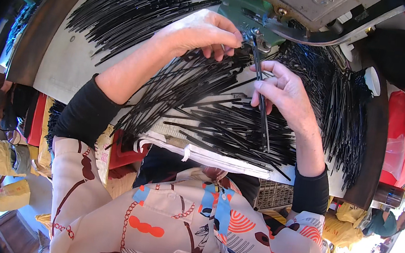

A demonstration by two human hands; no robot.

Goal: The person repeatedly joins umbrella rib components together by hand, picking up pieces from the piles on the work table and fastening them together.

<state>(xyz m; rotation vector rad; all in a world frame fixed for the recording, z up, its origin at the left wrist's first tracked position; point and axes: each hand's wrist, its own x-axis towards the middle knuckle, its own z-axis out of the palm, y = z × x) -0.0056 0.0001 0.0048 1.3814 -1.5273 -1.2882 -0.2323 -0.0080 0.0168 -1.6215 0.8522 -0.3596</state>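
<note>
My right hand [286, 93] pinches a long thin black strip [261, 95] between thumb and fingers. The strip's far end meets the small metal fixture [256, 38] of a green-based machine, and its near end points toward me. My left hand [213, 35] is beside that fixture with thumb and forefinger pressed together. Whatever lies between those fingertips is too small to make out. Beneath both hands, loose black strips [186, 92] lie crosswise on the pale tabletop [62, 63]. Another bundle of black strips [232, 125] lies near the table's front edge.
Dense piles of black strips lie at the far left [136, 6] and on the right [337, 102]. The machine's grey metal housing [301, 5] overhangs the far side. A white cup-like object [372, 81] and a red bag [404, 134] are at the right. Brown rims border the table.
</note>
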